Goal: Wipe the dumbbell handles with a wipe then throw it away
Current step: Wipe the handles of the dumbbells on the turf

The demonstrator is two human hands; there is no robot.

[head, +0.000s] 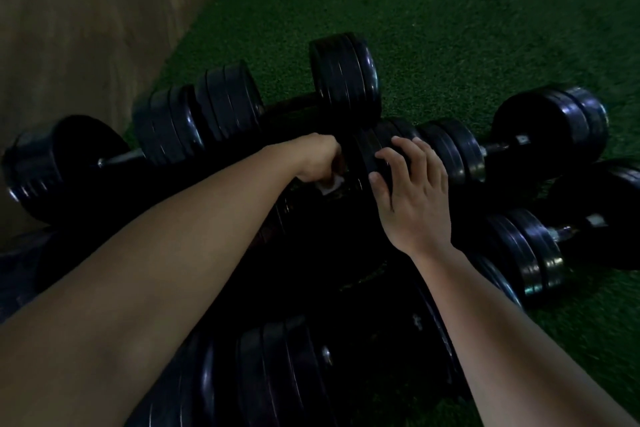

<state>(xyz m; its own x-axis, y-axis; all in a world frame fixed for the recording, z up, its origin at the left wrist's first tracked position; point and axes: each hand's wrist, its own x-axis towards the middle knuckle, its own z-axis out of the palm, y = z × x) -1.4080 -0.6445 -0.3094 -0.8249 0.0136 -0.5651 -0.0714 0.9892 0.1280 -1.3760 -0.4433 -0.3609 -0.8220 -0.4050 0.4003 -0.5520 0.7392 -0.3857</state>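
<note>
Several black dumbbells lie in a dark pile on green turf. My left hand [317,158] is curled around a handle in the middle of the pile, with a white wipe [329,185] bunched under its fingers. The handle itself is almost fully hidden by that hand and the shadow. Just to the right, my right hand [410,184] rests with spread fingers on the black plates of the same dumbbell [372,149], holding it steady.
More dumbbells surround the hands: one at far left [41,166], one standing behind [343,80], two at right [550,128] [530,253] and one near the bottom [277,374]. A tan wall [86,28] rises at upper left. Green turf [450,10] spreads beyond.
</note>
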